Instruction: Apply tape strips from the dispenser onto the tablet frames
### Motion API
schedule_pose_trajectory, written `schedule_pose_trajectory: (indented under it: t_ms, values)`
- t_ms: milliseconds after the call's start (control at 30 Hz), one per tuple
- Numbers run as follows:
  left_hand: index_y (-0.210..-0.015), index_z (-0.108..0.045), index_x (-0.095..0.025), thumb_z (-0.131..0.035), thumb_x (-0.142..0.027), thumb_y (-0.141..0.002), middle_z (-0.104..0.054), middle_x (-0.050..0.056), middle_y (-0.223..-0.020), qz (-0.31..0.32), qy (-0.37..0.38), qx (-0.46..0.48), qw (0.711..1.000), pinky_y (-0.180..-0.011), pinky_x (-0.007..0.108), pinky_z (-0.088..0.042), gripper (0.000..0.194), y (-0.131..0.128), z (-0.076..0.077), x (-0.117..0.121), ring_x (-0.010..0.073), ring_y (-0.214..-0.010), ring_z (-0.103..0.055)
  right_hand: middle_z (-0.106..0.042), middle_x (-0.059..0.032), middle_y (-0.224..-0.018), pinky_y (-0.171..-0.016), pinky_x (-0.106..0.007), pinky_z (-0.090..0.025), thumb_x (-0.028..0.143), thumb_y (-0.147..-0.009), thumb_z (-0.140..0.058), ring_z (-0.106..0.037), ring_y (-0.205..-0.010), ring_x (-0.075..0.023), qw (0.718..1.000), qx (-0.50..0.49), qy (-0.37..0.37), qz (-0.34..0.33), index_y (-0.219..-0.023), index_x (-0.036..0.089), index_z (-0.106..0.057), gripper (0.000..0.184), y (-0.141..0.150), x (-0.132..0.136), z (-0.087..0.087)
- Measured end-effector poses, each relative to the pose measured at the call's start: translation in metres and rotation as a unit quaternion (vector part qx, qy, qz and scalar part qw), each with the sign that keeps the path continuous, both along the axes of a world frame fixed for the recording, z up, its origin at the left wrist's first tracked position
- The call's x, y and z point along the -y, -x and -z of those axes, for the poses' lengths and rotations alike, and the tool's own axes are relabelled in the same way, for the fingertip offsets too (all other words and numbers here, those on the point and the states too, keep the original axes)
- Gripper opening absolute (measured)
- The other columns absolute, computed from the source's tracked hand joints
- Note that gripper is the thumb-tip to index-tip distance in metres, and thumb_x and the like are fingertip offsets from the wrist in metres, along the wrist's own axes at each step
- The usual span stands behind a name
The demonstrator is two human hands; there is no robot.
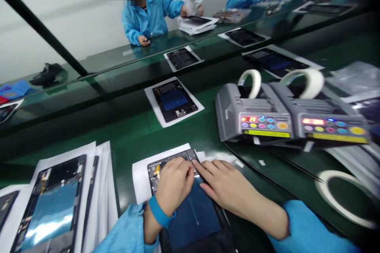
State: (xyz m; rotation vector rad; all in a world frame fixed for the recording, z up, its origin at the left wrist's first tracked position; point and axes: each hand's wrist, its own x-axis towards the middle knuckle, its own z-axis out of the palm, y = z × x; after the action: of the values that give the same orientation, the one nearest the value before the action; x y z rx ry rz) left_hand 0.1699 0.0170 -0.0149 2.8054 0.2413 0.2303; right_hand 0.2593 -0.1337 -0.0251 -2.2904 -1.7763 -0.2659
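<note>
The tablet assembly (192,217) lies on a white paper sheet (141,178) on the green surface (130,134), its long axis pointing away from you. Your left hand (173,184), with a blue wristband (158,211), curls over the far end. Your right hand (222,182) lies beside it, its fingers (212,170) extended and their tips on the same end. Both hands are partly closed and touching the assembly. You cannot tell whether either one pinches a small part.

Expect a light, thin, fairly stiff body with a fragile exposed interior. Take hold at the outer frame edges and keep pressure off the blue panel.

Your hands hide the components at the far end, and your forearm covers part of the near end. To the right stand twin tape dispensers (291,114). To the left lies a stack of tablet housings (50,209) on white sheets.
</note>
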Motion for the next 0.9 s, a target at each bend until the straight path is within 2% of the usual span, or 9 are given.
schedule_pose_trajectory:
  t_ms: [100, 200, 267, 367, 533, 700, 800, 900]
  values:
    - [-0.078, -0.059, -0.019, -0.047, -0.014, -0.087, -0.058, 0.002, -0.074, 0.011, 0.002, 0.021, 1.000, -0.068, 0.031, -0.047, 0.016, -0.002, -0.003, -0.004, 0.0188, -0.073, -0.058, -0.065, -0.0078, -0.104, -0.080, -0.034, -0.048, 0.029, -0.088, -0.054, -0.058, -0.090, -0.0189, 0.995, -0.011, -0.097, 0.020, -0.119, 0.017, -0.056, 0.033, -0.012, 0.039, -0.005]
    - [-0.077, -0.059, -0.019, -0.045, -0.015, -0.087, -0.059, 0.002, -0.074, 0.026, -0.001, 0.035, 0.999, -0.067, 0.031, -0.046, 0.017, -0.004, -0.004, -0.008, 0.0190, -0.073, -0.058, -0.066, -0.0086, -0.097, -0.080, -0.033, -0.049, 0.020, -0.082, -0.064, -0.061, -0.087, -0.0194, 0.958, 0.111, -0.210, 0.160, -0.110, 0.017, -0.059, 0.029, -0.039, 0.095, -0.007]
    - [-0.075, -0.059, -0.020, -0.045, -0.015, -0.087, -0.059, 0.002, -0.072, 0.034, -0.004, 0.044, 0.998, -0.064, 0.030, -0.045, 0.019, -0.006, -0.005, -0.009, 0.0185, -0.070, -0.058, -0.067, -0.0090, -0.093, -0.074, -0.033, -0.049, 0.020, -0.078, -0.069, -0.062, -0.082, -0.0207, 0.922, 0.206, -0.214, 0.249, -0.109, 0.016, -0.060, 0.032, -0.062, 0.128, -0.006]
    - [-0.073, -0.058, -0.020, -0.044, -0.017, -0.087, -0.058, 0.001, -0.069, 0.034, -0.005, 0.057, 0.998, -0.061, 0.028, -0.044, 0.020, -0.007, -0.008, -0.008, 0.0175, -0.067, -0.058, -0.067, -0.0106, -0.095, -0.071, -0.032, -0.049, 0.025, -0.081, -0.067, -0.063, -0.082, -0.0218, 0.900, 0.278, -0.173, 0.287, -0.108, 0.015, -0.061, 0.030, -0.090, 0.155, 0.001]
    - [-0.073, -0.058, -0.020, -0.046, -0.016, -0.087, -0.057, 0.001, -0.070, 0.029, -0.001, 0.048, 0.998, -0.062, 0.028, -0.043, 0.019, -0.006, -0.010, -0.008, 0.0174, -0.069, -0.057, -0.068, -0.0100, -0.097, -0.074, -0.028, -0.047, 0.029, -0.086, -0.061, -0.062, -0.083, -0.0192, 0.900, 0.297, -0.144, 0.286, -0.100, 0.017, -0.064, 0.019, -0.109, 0.153, 0.012]
    - [-0.075, -0.060, -0.018, -0.049, -0.013, -0.086, -0.058, 0.001, -0.071, 0.027, 0.009, 0.033, 0.999, -0.064, 0.028, -0.044, 0.016, -0.005, -0.006, -0.008, 0.0172, -0.070, -0.057, -0.069, -0.0082, -0.088, -0.067, -0.028, -0.045, 0.021, -0.086, -0.059, -0.062, -0.074, -0.0163, 0.903, 0.295, -0.169, 0.262, -0.087, 0.019, -0.066, 0.007, -0.112, 0.155, 0.007]
    - [-0.076, -0.060, -0.018, -0.051, -0.012, -0.087, -0.059, 0.001, -0.073, 0.019, 0.007, 0.016, 1.000, -0.067, 0.028, -0.046, 0.015, -0.006, -0.003, -0.006, 0.0166, -0.072, -0.057, -0.069, -0.0082, -0.078, -0.061, -0.030, -0.046, 0.015, -0.080, -0.064, -0.062, -0.068, -0.0188, 0.916, 0.271, -0.199, 0.219, -0.086, 0.020, -0.065, 0.007, -0.102, 0.155, -0.003]
    - [-0.080, -0.062, -0.017, -0.052, -0.013, -0.087, -0.061, 0.003, -0.078, 0.021, 0.000, -0.006, 1.000, -0.072, 0.030, -0.048, 0.013, -0.001, -0.008, -0.002, 0.0177, -0.075, -0.058, -0.068, -0.0069, -0.076, -0.058, -0.034, -0.048, 0.011, -0.076, -0.067, -0.063, -0.066, -0.0216, 0.932, 0.191, -0.240, 0.193, -0.093, 0.024, -0.065, 0.022, -0.072, 0.143, -0.015]
